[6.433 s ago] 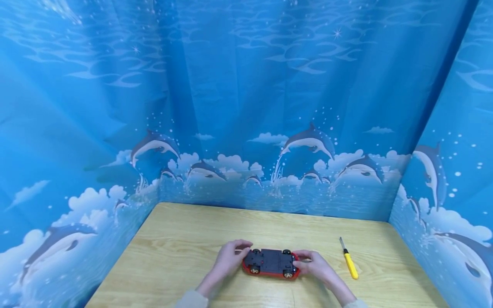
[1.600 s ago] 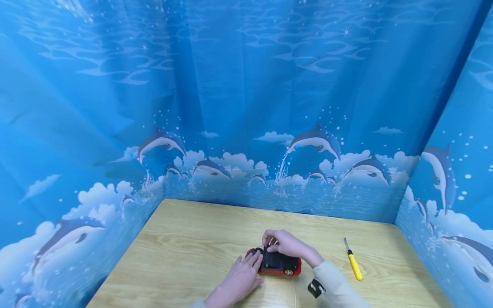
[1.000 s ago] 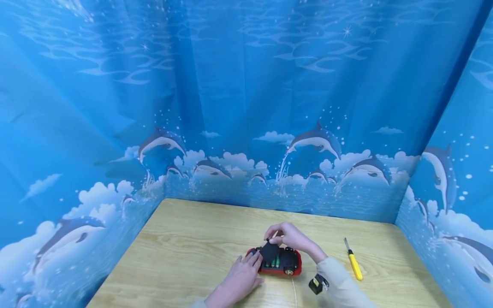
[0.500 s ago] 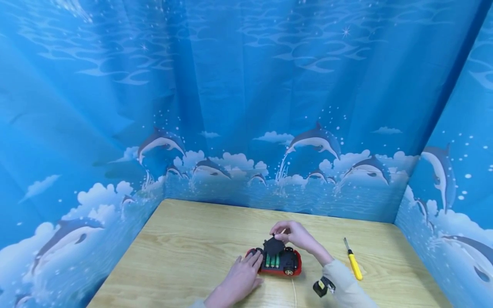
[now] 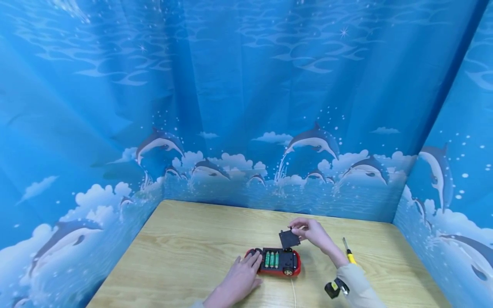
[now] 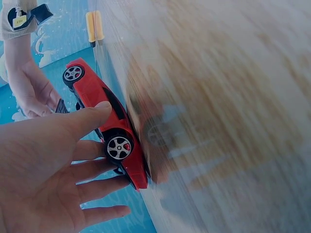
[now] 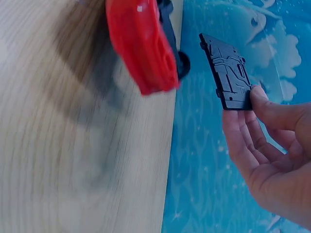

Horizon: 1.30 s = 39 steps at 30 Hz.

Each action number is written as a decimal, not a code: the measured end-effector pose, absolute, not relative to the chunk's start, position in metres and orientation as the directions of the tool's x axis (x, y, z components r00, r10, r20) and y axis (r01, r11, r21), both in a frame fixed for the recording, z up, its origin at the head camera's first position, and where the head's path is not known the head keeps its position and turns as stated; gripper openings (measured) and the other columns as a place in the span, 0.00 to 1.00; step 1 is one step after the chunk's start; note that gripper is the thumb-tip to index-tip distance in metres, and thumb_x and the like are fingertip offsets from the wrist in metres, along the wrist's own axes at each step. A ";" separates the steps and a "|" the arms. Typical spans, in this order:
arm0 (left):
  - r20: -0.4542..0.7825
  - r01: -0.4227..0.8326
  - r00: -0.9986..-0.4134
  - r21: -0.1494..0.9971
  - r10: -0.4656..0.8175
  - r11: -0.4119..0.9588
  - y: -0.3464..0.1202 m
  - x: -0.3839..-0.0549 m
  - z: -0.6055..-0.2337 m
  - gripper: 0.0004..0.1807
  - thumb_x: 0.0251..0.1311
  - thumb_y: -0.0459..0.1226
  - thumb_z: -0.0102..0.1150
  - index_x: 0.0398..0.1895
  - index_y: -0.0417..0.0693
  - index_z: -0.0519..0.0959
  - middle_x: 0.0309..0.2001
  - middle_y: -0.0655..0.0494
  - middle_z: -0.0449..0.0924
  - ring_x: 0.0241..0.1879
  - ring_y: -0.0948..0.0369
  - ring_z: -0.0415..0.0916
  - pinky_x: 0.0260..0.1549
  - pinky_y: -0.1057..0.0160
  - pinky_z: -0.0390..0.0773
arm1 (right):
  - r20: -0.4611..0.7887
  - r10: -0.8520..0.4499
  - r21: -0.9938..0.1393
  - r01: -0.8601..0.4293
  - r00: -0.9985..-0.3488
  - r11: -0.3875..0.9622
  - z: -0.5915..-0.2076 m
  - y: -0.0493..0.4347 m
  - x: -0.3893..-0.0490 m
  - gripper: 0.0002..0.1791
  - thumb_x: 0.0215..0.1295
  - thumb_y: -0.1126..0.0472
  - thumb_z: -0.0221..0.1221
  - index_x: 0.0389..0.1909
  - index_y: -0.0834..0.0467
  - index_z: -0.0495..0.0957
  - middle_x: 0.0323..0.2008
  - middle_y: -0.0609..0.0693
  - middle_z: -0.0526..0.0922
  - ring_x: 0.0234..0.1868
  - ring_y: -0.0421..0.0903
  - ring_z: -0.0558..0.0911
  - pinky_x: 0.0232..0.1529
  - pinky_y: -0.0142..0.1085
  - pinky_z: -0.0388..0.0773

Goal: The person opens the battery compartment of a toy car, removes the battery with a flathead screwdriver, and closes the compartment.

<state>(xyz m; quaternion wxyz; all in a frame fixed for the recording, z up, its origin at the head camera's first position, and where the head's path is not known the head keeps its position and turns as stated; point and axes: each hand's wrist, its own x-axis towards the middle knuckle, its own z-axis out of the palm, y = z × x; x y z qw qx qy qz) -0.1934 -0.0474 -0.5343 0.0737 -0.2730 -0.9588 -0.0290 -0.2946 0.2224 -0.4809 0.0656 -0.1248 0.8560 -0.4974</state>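
The right cream fabric sleeve (image 5: 359, 285) hides the near end of the yellow-handled metal screwdriver (image 5: 351, 257); print on the green cylindrical batteries (image 5: 271, 259) is too small to read. The right-wrist view crops the red plastic toy car (image 7: 141, 46).

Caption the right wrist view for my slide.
Right hand pinches a flat black cover near a red toy car.

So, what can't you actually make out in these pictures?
Toy car: one end partly hidden under the left hand, head view; cut off by the top edge, right wrist view.
Batteries: any print too small to read, head view; hidden behind the toy car's side, left wrist view.
Screwdriver: end of its handle hidden by the right sleeve, head view.
Black cover: any lettering too small to read, right wrist view.
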 end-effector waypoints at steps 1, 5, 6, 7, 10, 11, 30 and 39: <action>0.158 0.527 -0.840 0.015 0.518 0.850 -0.047 -0.193 -0.535 0.37 0.62 0.55 0.65 0.70 0.45 0.73 0.69 0.49 0.73 0.66 0.51 0.74 0.61 0.45 0.77 | 0.008 -0.261 -0.870 -0.136 -0.965 0.475 -0.482 0.226 -0.295 0.12 0.71 0.66 0.60 0.51 0.66 0.82 0.49 0.61 0.85 0.38 0.47 0.85 0.41 0.49 0.86; 0.160 0.522 -0.843 0.009 0.514 0.853 -0.047 -0.193 -0.536 0.37 0.61 0.55 0.65 0.69 0.45 0.73 0.69 0.49 0.73 0.65 0.51 0.74 0.61 0.45 0.77 | -0.011 -0.189 -0.869 -0.084 -0.982 0.487 -0.483 0.240 -0.293 0.12 0.71 0.66 0.60 0.52 0.66 0.82 0.49 0.60 0.85 0.40 0.47 0.85 0.41 0.45 0.87; 0.161 0.522 -0.842 0.010 0.514 0.853 -0.047 -0.193 -0.536 0.37 0.61 0.55 0.65 0.69 0.45 0.73 0.69 0.49 0.73 0.65 0.50 0.74 0.61 0.45 0.77 | -0.014 -0.169 -0.869 -0.071 -0.986 0.489 -0.484 0.244 -0.293 0.12 0.71 0.66 0.60 0.51 0.66 0.82 0.49 0.60 0.85 0.40 0.47 0.85 0.41 0.44 0.87; 0.162 0.522 -0.842 0.010 0.514 0.853 -0.047 -0.193 -0.536 0.37 0.61 0.55 0.65 0.69 0.45 0.74 0.69 0.49 0.73 0.65 0.50 0.74 0.61 0.45 0.77 | -0.014 -0.156 -0.869 -0.065 -0.988 0.490 -0.485 0.247 -0.293 0.12 0.71 0.67 0.60 0.51 0.66 0.82 0.49 0.61 0.85 0.40 0.47 0.85 0.41 0.45 0.87; 0.161 0.522 -0.843 0.015 0.513 0.853 -0.047 -0.193 -0.536 0.37 0.61 0.55 0.65 0.69 0.45 0.73 0.69 0.49 0.73 0.65 0.50 0.74 0.61 0.45 0.77 | -0.010 -0.116 -0.877 -0.047 -0.993 0.479 -0.488 0.258 -0.292 0.13 0.70 0.68 0.60 0.52 0.69 0.81 0.48 0.63 0.85 0.39 0.47 0.85 0.39 0.44 0.87; 0.159 0.521 -0.844 0.018 0.512 0.853 -0.047 -0.192 -0.535 0.37 0.61 0.54 0.65 0.70 0.45 0.73 0.70 0.49 0.72 0.65 0.50 0.74 0.61 0.45 0.77 | -0.007 -0.104 -0.876 -0.044 -0.995 0.479 -0.490 0.261 -0.292 0.13 0.70 0.68 0.60 0.51 0.70 0.80 0.47 0.63 0.85 0.38 0.47 0.85 0.39 0.43 0.87; 0.149 0.515 -0.851 0.050 0.504 0.856 -0.048 -0.193 -0.533 0.36 0.63 0.55 0.63 0.69 0.45 0.74 0.69 0.49 0.73 0.65 0.50 0.74 0.61 0.44 0.76 | -0.081 0.007 -0.820 0.071 -0.997 0.567 -0.519 0.295 -0.287 0.12 0.64 0.76 0.60 0.48 0.73 0.81 0.37 0.59 0.83 0.32 0.47 0.82 0.32 0.43 0.86; 0.147 0.514 -0.851 0.045 0.504 0.856 -0.047 -0.194 -0.533 0.36 0.62 0.55 0.64 0.69 0.45 0.74 0.69 0.49 0.73 0.66 0.51 0.74 0.61 0.44 0.77 | -0.117 -0.008 -0.834 0.094 -0.993 0.544 -0.525 0.304 -0.284 0.13 0.63 0.76 0.61 0.48 0.76 0.79 0.34 0.58 0.84 0.32 0.45 0.82 0.30 0.41 0.86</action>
